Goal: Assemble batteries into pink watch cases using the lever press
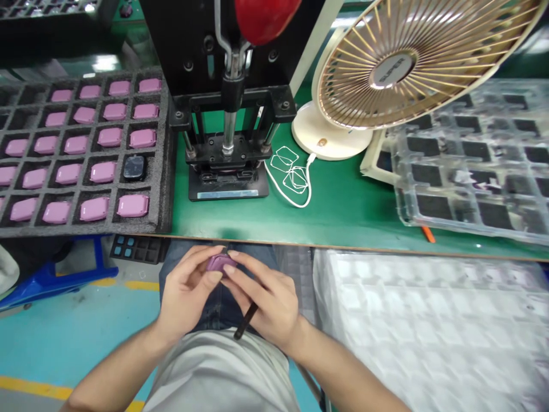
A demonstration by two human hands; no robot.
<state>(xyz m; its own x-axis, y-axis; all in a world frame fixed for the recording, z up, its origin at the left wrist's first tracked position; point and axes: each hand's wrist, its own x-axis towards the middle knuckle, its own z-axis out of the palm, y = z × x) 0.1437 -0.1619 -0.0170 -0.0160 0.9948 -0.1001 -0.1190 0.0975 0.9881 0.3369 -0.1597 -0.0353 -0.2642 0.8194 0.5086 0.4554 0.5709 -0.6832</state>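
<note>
Both hands meet over my lap, just below the bench edge, around a small purple watch case. My left hand pinches its left side between thumb and fingers. At the right side, my right hand has its thumb and fingertips pressed on the case. A dark, thin stick-like tool is tucked in the same right hand and points down towards my shirt; its kind cannot be made out. The fingers hide part of the case.
On the left, a grey foam tray holds rows of purple cases and one dark watch piece. A black hand press stands ahead. Rightward are a fan, a white cable, clear trays and a plastic-covered stack.
</note>
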